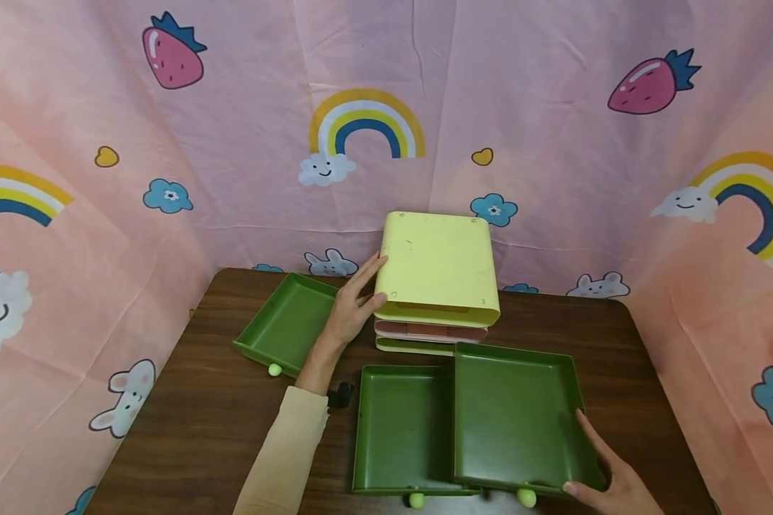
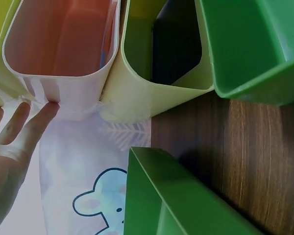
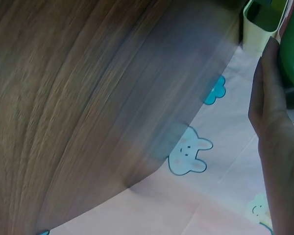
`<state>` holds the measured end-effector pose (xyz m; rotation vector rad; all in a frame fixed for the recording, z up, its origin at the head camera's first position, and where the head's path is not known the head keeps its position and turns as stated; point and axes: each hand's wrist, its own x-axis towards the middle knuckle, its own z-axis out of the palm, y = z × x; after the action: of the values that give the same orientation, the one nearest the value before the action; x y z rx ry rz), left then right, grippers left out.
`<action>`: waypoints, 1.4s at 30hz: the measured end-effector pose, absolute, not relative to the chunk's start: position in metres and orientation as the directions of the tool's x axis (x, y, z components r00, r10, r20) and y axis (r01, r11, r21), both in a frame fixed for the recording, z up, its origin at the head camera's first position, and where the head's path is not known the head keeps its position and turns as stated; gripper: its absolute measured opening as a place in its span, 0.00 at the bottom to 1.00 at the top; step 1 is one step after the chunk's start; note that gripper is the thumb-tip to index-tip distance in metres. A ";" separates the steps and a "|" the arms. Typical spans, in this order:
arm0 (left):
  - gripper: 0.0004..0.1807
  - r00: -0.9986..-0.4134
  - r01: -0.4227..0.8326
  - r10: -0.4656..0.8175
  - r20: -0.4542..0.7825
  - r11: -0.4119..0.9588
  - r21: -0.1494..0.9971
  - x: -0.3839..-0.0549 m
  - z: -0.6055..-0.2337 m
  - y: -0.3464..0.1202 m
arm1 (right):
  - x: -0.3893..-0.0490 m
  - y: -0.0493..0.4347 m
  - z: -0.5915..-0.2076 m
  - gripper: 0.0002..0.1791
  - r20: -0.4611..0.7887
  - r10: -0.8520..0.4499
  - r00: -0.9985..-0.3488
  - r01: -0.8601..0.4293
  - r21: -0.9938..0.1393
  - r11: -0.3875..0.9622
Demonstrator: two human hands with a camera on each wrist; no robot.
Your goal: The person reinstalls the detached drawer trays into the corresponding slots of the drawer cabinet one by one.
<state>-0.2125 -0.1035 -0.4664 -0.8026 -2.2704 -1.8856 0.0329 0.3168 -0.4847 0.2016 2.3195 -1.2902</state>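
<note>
A stack of open-fronted cases stands at the back of the table: a pale yellow case (image 1: 436,261) on top, a pink case (image 1: 431,331) under it, and a yellow-green case (image 1: 419,346) lowest. My left hand (image 1: 351,311) rests its extended fingers against the stack's left side, thumb near the top case's front edge. Toward the front right, my right hand (image 1: 618,483) holds a green drawer (image 1: 522,415) by its right wall, thumb at the front corner. This drawer has a round light-green knob (image 1: 526,498) and overlaps a second green drawer (image 1: 402,429) beside it.
A third green drawer (image 1: 290,322) lies tilted at the table's back left, close to my left forearm. Dark wood tabletop (image 1: 187,408) runs back to a pink patterned cloth (image 1: 245,129), which hangs behind and on both sides.
</note>
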 end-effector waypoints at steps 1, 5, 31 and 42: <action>0.33 -0.859 0.439 0.341 0.382 0.107 0.892 -0.210 -0.462 -0.104 | 0.033 0.314 -0.485 0.58 -0.463 -0.107 -0.880 0.343 -0.774 0.532; 0.34 -0.858 0.441 0.349 0.378 0.121 0.889 -0.204 -0.450 -0.105 | 0.032 0.301 -0.484 0.57 -0.437 -0.111 -0.892 0.323 -0.791 0.519; 0.32 -0.823 0.484 0.415 0.387 0.158 0.861 -0.206 -0.445 -0.102 | 0.028 0.251 -0.480 0.56 -0.270 -0.086 -0.959 0.184 -0.822 0.538; 0.32 -0.817 0.492 0.427 0.387 0.166 0.854 -0.206 -0.445 -0.102 | 0.022 0.227 -0.486 0.56 -0.191 -0.133 -0.973 0.100 -0.859 0.502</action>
<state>-0.2062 -0.1016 -0.4450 -0.9297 -2.3552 -1.7623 0.0225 0.2267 -0.4865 -0.0278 2.5136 -1.4608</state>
